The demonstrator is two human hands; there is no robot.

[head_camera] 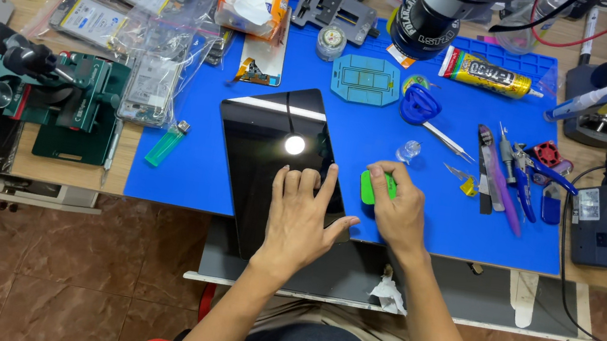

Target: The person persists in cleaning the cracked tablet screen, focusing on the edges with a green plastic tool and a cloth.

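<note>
a: start from the left. what's that side doing?

b: the left hand lies flat and spread on the dark glass of the tablet, gripping nothing, just pressing down. the tablet lies on the blue mat, its near end hanging off the mat edge toward the person.

a: and to the right of it?

b: the right hand is closed on a green pry tool, pinched at the fingertips, right beside the tablet's right edge. whether the tip is in the seam, i cannot tell.

a: how to do it well, you think?

b: keep the flat palm close to the pinch so the glass doesn't lift, i'd say, and hold the tool shallow. the clear suction cup and the tweezers sit just beyond the pinch, away from the person; pliers lie further right.
</note>
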